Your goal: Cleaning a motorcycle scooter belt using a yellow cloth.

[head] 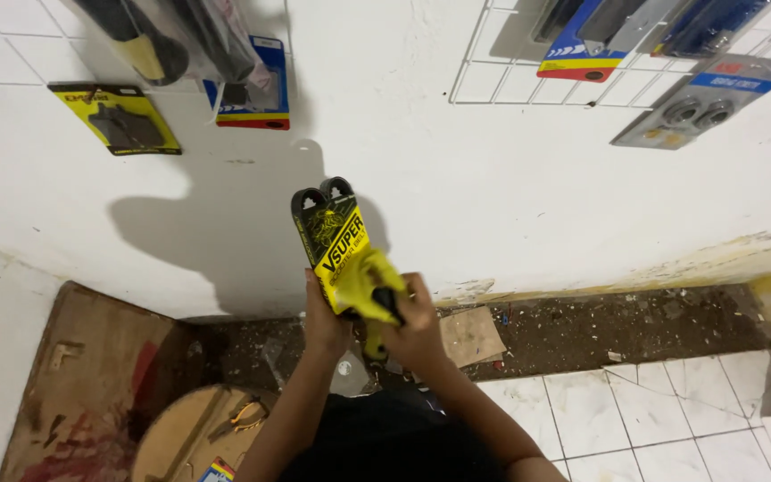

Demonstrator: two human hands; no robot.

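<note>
Against a white wall (493, 205), a sleeved drive belt (336, 236) is gripped by the left hand (325, 319); its yellow sleeve (369, 287), partly pulled off, is clutched by the right hand (417, 326).

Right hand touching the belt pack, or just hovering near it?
Touching. Head view shows the right hand wrapped around the lower end of the black drive belt in its yellow sleeve, no gap visible.

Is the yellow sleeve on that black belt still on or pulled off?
Still on: the yellow sleeve wraps the black belt, whose loops stick out above. The right hand grips its torn lower edge.
</note>
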